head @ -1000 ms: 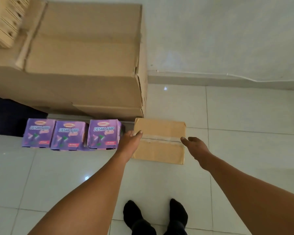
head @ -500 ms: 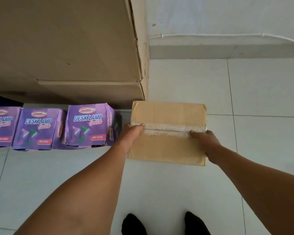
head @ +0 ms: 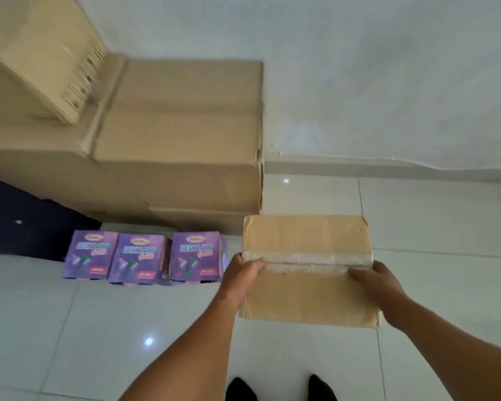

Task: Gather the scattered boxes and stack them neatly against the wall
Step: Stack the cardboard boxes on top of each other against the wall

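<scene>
Taped cardboard box [head: 307, 273] betw. left hand [head: 242, 274] & right hand [head: 381, 285]

I have one head-worn wide-angle view only, looking forward and steeply down from standing height. It faces the white wall [head: 388, 82] and the tiled floor [head: 70, 328] at its foot. My forearms enter from the bottom edge, near the lens, and the frame's edges bow noticeably.
</scene>
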